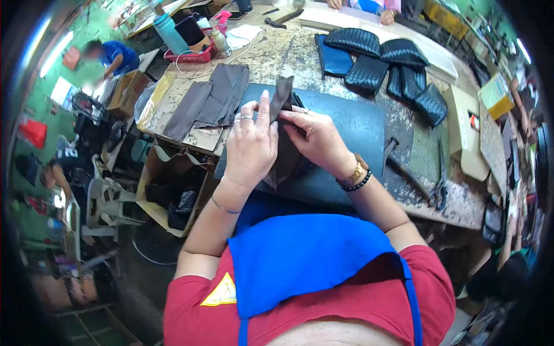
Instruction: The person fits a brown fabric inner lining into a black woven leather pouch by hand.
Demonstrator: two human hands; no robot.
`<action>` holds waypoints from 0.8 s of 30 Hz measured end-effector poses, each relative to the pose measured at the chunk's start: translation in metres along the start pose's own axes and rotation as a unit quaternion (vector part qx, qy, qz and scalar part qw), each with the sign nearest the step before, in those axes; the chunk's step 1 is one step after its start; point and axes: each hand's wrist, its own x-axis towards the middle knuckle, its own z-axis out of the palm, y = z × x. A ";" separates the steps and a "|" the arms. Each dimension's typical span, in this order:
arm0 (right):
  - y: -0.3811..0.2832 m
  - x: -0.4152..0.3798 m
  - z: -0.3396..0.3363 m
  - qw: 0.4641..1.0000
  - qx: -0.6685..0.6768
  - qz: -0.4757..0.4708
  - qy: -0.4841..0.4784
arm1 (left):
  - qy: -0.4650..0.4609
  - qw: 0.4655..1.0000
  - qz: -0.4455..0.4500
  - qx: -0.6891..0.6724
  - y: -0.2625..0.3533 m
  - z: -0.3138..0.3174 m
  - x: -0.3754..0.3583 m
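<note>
A thin dark brown sheet of material [281, 95], cloth or soft leather, stands up folded between my two hands over a dark work board [358, 124]. Its lower part hangs down between my wrists. My left hand [252, 144] grips its left side, index finger pointing up along it and the other fingers curled. On the right side, my right hand [323, 138] pinches its edge between thumb and fingers. Behind my right fingertips is a small black piece, partly hidden. Flat brown pieces [219, 98] lie stacked to the left of the board.
Black woven pieces [369, 75] lie at the back right. A hammer [407, 173] and scissors [441, 176] rest right of the board. A red basket [193, 56] with a teal bottle [170, 33] stands back left. Another person's hand [388, 16] shows at the far edge.
</note>
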 end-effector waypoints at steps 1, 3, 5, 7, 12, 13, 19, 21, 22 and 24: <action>0.001 0.003 0.000 1.000 -0.004 -0.011 -0.003 | -0.019 1.000 0.000 -0.001 -0.001 0.000 0.001; -0.003 0.011 -0.002 0.999 -0.049 0.003 -0.005 | 0.051 0.998 0.029 -0.025 -0.003 0.001 0.004; -0.014 0.019 -0.006 0.998 -0.055 0.033 -0.020 | 0.093 0.993 0.058 -0.054 -0.007 -0.001 0.009; -0.016 0.025 -0.007 0.997 -0.070 0.025 -0.013 | 0.093 0.992 0.056 -0.071 -0.008 -0.002 0.010; -0.015 0.039 -0.016 0.991 -0.132 0.029 -0.008 | 0.095 0.989 0.057 -0.100 -0.020 0.001 0.007; -0.013 0.039 -0.018 0.989 -0.148 0.015 0.008 | 0.107 0.988 0.069 -0.090 -0.023 0.000 0.006; -0.005 0.044 -0.032 0.980 -0.201 -0.001 0.014 | 0.128 0.987 0.082 -0.055 -0.054 -0.001 0.002; -0.009 0.047 -0.033 0.975 -0.219 -0.014 0.007 | 0.115 0.988 0.058 -0.082 -0.053 -0.002 0.001; -0.011 0.049 -0.031 0.974 -0.224 -0.019 0.003 | 0.108 0.988 0.047 -0.096 -0.051 -0.002 0.002; -0.015 0.052 -0.027 0.971 -0.236 -0.029 -0.002 | 0.122 0.986 0.041 -0.109 -0.038 -0.004 0.009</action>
